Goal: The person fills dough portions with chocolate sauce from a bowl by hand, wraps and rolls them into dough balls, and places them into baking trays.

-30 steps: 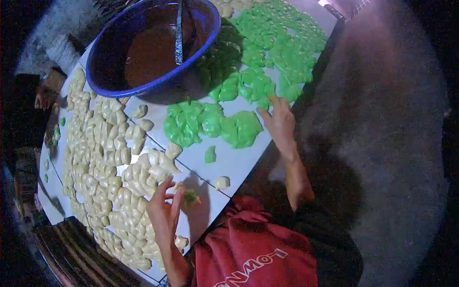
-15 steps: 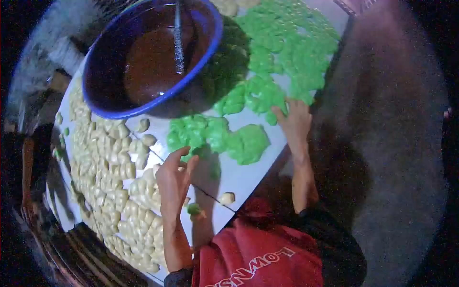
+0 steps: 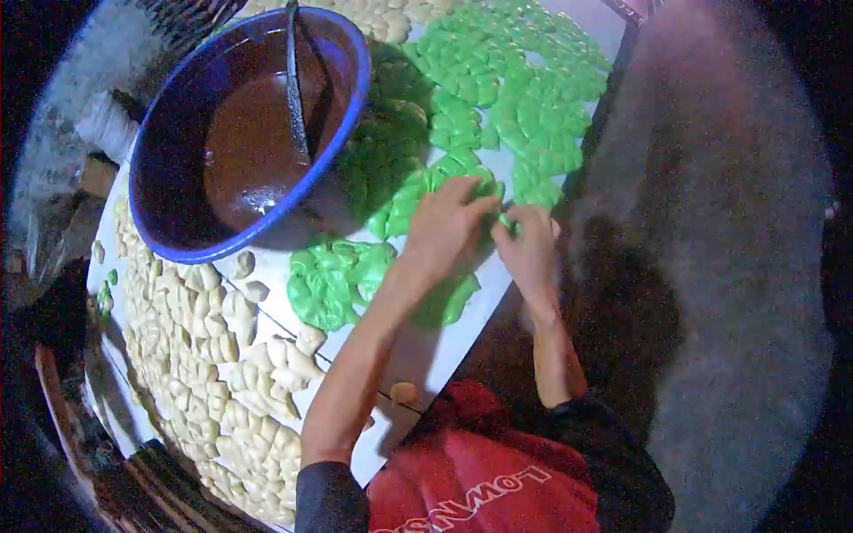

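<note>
The far left of the surface (image 3: 449,348) is obstructed by the blue basin (image 3: 178,255), whose far rim is crossed by a long tool (image 3: 298,107). Low passage is hindered on the right by green pieces (image 3: 542,107) and on the left by densely laid cream pieces (image 3: 187,355). Between these groups a narrow bare strip is exposed, interrupted by a loose cream piece (image 3: 256,291). The near part is spanned by the left forearm (image 3: 360,364). Space at the right edge is occupied by the left grip (image 3: 444,222) and right grip (image 3: 529,249). Lateral access is offered above the floor (image 3: 737,311), beside the right forearm (image 3: 555,351)
</note>
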The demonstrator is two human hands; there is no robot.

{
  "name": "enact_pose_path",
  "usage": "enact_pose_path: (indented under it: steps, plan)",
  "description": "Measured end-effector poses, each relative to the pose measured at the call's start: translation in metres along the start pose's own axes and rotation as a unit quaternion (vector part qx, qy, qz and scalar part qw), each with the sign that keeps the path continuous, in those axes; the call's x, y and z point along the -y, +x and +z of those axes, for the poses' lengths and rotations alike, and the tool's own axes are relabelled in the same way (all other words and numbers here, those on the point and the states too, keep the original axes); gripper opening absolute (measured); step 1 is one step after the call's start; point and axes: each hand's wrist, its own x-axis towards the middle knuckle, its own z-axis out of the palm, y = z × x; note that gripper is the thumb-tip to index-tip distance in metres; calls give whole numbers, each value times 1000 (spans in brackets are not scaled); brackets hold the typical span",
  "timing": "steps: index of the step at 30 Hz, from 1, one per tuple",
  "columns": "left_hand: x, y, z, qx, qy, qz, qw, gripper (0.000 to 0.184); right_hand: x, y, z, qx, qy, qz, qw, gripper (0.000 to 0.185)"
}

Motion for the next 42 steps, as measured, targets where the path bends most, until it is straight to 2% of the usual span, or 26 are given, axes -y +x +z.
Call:
enact_pose_path:
  steps: [2,4,6,8,10,11,13,14,16,18,20,21,23,25,27,28,29,30,32,33,34,36,37,38,40,42]
  plan:
    - [10,15,20,26,39,34,998,41,2,-5,-11,31,246,184,951,19]
    - [18,24,38,43,70,55,995,31,-19,-7,-10,-15,355,168,920,18]
    - [18,27,42,53,16,32,998,32,-36,-9,-10,-44,398,173,900,20]
    - [14,29,29,59,9,14,998,31,-28,0,-12,0,417,211,884,24]
    - [15,27,29,73,14,14,997,45,-6,10,-29,76,300,227,923,28]
    - [14,25,28,75,21,13,997,54,-19,9,-27,128,235,132,955,34]
    - [13,22,34,91,36,21,995,75,-29,6,-28,126,161,67,976,35]
    - [11,21,37,94,40,35,994,76,-30,4,-29,124,123,33,984,36]
    - [4,18,40,100,47,64,992,78,-14,8,-38,136,96,80,983,34]
    - [3,22,44,129,71,78,986,62,-2,13,-43,176,60,152,971,32]
    - [3,26,48,159,98,89,978,48,-13,10,-43,172,109,96,974,28]
    - [-2,25,46,158,58,70,983,35,-20,11,-49,192,159,88,964,26]
    - [1,18,51,94,38,96,990,26,-18,8,-66,217,284,103,928,24]
    - [9,11,64,46,63,114,990,24,-23,7,-78,197,439,-145,864,25]
    - [2,13,57,113,107,76,985,33,-23,3,-93,212,580,-154,771,27]
    - [-1,14,55,146,128,60,979,38,-17,-5,-108,237,644,-39,726,29]
    - [-4,12,54,164,119,43,978,50,-9,-7,-117,237,653,27,719,32]
    - [-8,7,49,129,52,27,990,54,1,-9,-125,233,662,92,706,34]
    - [-20,-11,24,58,-81,-4,995,63,44,-3,-120,186,594,117,774,41]
    - [-27,-17,6,45,-122,-6,992,73,47,-3,-112,185,577,132,784,42]
    - [-28,-25,-8,74,-230,-59,969,70,50,-3,-104,185,560,148,794,43]
    - [-30,-40,-34,117,-432,-163,879,66,41,-5,-70,235,558,177,776,42]
    - [-36,-46,-47,107,-494,-258,823,55,48,-5,-69,292,539,198,765,38]
    - [-36,-52,-56,78,-384,-253,885,44,52,-8,-60,291,527,211,770,33]
    - [-37,-71,-66,21,-337,-265,903,39,65,-8,-51,295,409,171,847,31]
    - [-34,-91,-69,-43,-320,-262,910,36,62,-14,-25,216,344,34,913,30]
